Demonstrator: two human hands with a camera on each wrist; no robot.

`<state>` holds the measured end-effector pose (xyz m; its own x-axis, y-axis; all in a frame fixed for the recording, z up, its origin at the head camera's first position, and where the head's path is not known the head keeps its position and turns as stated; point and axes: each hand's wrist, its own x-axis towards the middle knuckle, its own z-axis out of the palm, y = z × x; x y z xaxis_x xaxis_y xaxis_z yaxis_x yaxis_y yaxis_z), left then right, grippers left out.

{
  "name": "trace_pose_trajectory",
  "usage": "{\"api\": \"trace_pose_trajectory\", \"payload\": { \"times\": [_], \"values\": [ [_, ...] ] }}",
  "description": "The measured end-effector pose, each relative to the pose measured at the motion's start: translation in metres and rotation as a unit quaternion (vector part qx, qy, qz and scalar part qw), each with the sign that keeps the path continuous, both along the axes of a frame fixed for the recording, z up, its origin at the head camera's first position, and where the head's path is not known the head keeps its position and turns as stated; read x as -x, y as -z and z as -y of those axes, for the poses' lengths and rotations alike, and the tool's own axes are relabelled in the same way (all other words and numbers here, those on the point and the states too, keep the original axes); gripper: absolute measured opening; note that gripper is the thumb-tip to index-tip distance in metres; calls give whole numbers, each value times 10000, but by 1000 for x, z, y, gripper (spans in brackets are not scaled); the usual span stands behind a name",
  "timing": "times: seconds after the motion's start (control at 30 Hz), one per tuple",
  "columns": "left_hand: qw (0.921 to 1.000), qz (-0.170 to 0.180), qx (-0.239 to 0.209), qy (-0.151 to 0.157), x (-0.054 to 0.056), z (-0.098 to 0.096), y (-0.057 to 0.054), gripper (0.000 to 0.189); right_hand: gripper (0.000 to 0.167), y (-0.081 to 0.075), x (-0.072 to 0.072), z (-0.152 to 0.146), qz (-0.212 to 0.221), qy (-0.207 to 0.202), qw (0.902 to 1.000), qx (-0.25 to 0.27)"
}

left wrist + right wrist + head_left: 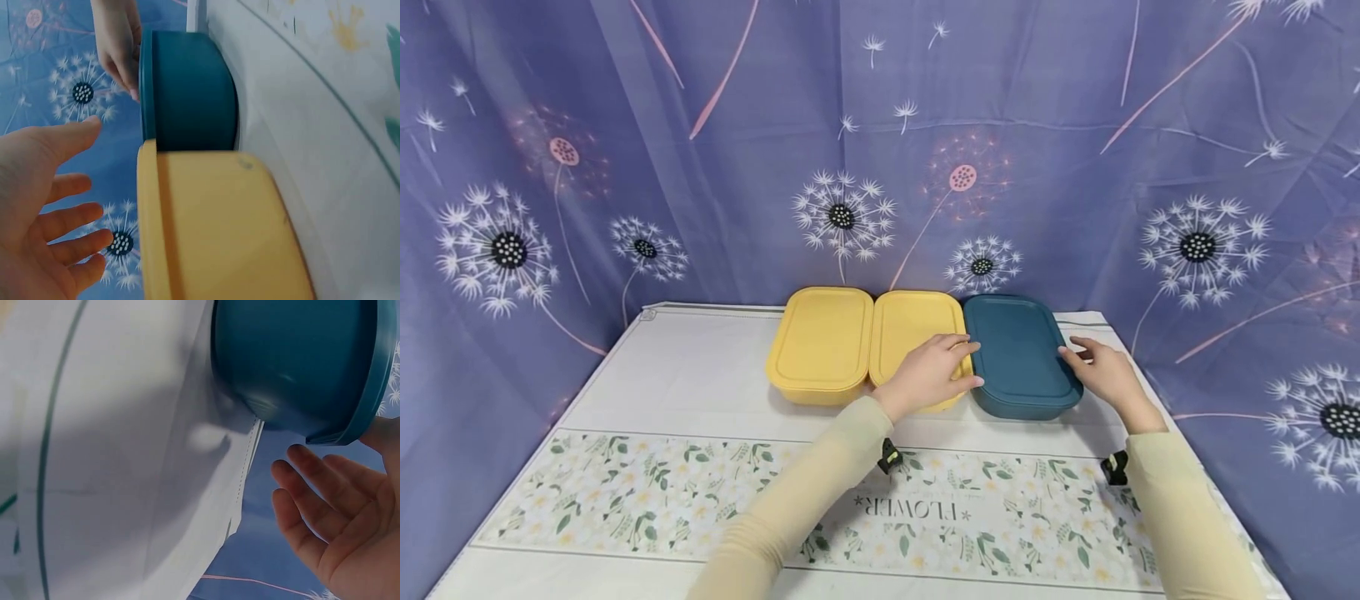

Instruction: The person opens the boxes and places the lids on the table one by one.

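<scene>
A dark teal lidded box (1021, 346) stands at the right end of a row, beside a yellow lidded box (917, 315) in the middle. Over the middle box's lid hovers my left hand (928, 372), fingers apart and pointing toward the teal box's left edge. The left wrist view shows this hand (44, 206) with nothing in its grasp. On the other side, my right hand (1108, 377) is at the teal box's right edge, its thumb right at the lid rim. In the right wrist view its loosely bent fingers (306, 515) stand apart from the box's wall.
Another yellow lidded box (823, 333) forms the left end of the row. A white tablecloth (700, 367) with a floral band (647, 492) covers the table. Close behind the boxes hangs a purple dandelion-print curtain (737, 208), which also closes in both sides.
</scene>
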<state>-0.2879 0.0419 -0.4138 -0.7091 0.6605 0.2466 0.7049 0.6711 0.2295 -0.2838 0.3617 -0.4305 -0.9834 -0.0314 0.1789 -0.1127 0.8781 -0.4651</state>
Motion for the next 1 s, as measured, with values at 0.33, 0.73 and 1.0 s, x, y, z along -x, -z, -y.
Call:
{"api": "trace_pose_trajectory", "payload": {
  "times": [0.33, 0.73, 1.0],
  "values": [
    [9994, 46, 306, 148, -12, -21, 15, 55, 63, 7, -2, -6, 166, -49, 9998, 102],
    [9938, -749, 739, 372, -13, -30, 25, 40, 70, 8, -7, -7, 453, -114, 9988, 127],
    [9932, -808, 737, 398, -17, -33, 27, 32, 70, 11, -10, -6, 457, -210, 9984, 242]
  ]
}}
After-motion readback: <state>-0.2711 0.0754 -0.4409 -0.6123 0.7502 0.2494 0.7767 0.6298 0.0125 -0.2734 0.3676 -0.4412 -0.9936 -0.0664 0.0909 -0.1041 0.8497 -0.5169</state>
